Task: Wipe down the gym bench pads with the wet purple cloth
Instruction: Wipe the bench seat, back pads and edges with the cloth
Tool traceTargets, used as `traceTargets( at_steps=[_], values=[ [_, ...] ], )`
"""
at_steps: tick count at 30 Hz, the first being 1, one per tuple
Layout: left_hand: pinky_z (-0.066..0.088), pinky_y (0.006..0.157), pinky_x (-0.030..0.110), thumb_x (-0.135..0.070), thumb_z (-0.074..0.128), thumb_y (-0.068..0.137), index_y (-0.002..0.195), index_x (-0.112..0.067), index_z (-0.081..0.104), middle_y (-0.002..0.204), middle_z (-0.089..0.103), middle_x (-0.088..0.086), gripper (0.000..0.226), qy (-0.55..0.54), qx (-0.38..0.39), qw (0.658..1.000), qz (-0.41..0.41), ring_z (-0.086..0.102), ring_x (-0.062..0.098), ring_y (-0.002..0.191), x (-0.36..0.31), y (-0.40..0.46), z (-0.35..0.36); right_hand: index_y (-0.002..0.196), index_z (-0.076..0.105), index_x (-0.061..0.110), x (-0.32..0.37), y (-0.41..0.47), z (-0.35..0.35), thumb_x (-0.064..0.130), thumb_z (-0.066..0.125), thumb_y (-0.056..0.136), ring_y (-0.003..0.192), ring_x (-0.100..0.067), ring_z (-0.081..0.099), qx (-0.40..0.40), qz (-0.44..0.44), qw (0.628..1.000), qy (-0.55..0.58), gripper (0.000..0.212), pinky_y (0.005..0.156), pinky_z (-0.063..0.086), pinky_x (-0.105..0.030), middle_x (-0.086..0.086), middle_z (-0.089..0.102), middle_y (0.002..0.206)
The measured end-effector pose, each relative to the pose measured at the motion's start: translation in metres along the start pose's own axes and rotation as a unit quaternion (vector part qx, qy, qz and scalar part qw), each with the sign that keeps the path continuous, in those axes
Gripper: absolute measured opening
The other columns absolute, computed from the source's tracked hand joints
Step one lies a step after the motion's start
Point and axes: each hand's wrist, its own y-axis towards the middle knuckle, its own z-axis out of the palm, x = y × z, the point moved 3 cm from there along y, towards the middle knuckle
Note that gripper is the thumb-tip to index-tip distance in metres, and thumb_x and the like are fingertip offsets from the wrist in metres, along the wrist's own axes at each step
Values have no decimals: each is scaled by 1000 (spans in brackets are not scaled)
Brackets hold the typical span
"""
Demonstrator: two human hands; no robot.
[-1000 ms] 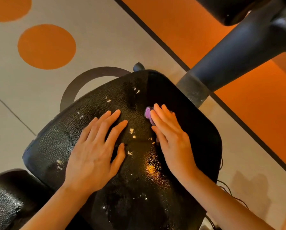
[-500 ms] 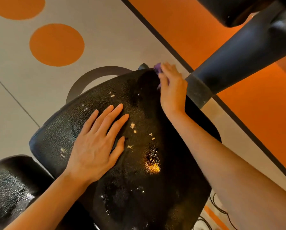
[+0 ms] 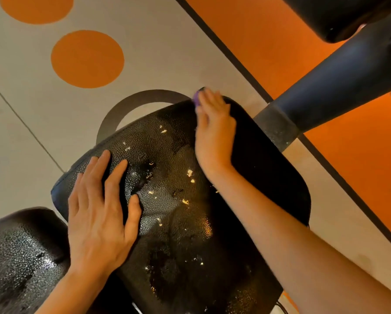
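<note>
A black textured bench pad [image 3: 262, 182] fills the middle of the view, wet and glossy, with small pale scuffs in its cover. My right hand [image 3: 213, 130] presses the purple cloth [image 3: 197, 99] against the pad's far edge; only a small purple corner shows past the fingers. My left hand [image 3: 99, 214] lies flat with fingers spread on the pad's near left part, holding nothing. A second black pad [image 3: 20, 257] sits at the lower left, speckled with water.
A thick dark frame tube [image 3: 339, 80] rises at the right behind the pad, with another black pad [image 3: 339, 17] above it. The floor is grey with orange circles [image 3: 87, 58] and an orange zone [image 3: 359, 155] at the right.
My right hand slid the cloth from the pad's middle up to its far edge. My left hand stayed flat on the pad. The view shifted slightly.
</note>
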Motion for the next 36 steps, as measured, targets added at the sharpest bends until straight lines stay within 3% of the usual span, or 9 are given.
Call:
traceTargets(
  at_steps=[5,8,11,17,20,23,28,32,36],
  values=[
    [1,121,31,-38,43,92,145,-10,41,157,28,13,60,4,-8,1000,4,23,32,147,0,0,0,130,54,6,15,-12,5,-3,49,94,139,-27,35,191,-177,965,39,38,117,24,-38,-12,46,144],
    [3,121,32,-40,41,92,145,-10,41,157,29,13,61,-4,-13,1000,8,23,32,148,3,0,0,132,54,11,-47,22,-38,1,49,96,137,-23,39,93,-29,995,17,38,102,46,-43,-8,47,144],
    [5,121,35,-40,40,93,145,-10,41,157,29,13,61,-4,-12,1000,10,23,32,148,3,0,1,130,56,13,-32,16,-28,6,49,96,132,-22,45,-12,36,999,-18,35,103,46,-43,-7,52,139],
    [12,121,44,-39,41,93,146,-10,40,157,30,13,60,-2,-12,1000,14,23,32,148,3,-1,1,132,53,6,15,-39,-1,-6,47,91,136,-30,40,177,-189,966,2,43,116,28,-45,-16,47,142],
    [10,122,43,-39,40,93,146,-11,39,157,29,12,60,-1,-12,1000,16,21,30,149,4,-1,2,124,58,8,-22,23,-14,-4,44,92,116,-28,55,93,-106,989,-48,36,99,46,-47,-16,55,131],
    [11,122,43,-38,42,93,146,-11,37,158,28,12,59,1,-10,1000,18,20,29,149,5,0,3,137,49,11,-14,5,-8,7,43,98,139,-25,35,52,-8,998,-42,40,115,29,-46,-9,44,146],
    [12,121,44,-38,43,93,146,-12,38,158,27,11,58,1,-11,1000,14,20,28,150,5,-2,2,137,44,9,0,-85,-27,12,37,95,142,-22,27,196,-162,967,-9,42,120,13,-34,-11,41,147],
    [13,122,44,-37,45,93,146,-12,38,158,27,11,59,2,-17,1000,19,20,29,149,6,-3,3,136,47,6,-15,13,-7,6,43,99,144,-25,25,77,-13,997,-10,38,120,15,-46,-11,39,149],
    [13,121,43,-38,45,94,146,-13,38,159,26,10,58,-1,-18,999,27,19,28,150,8,-2,5,137,47,5,-14,-65,-23,8,44,97,141,-14,29,127,-63,990,1,40,120,17,-29,-5,40,147]
  ],
)
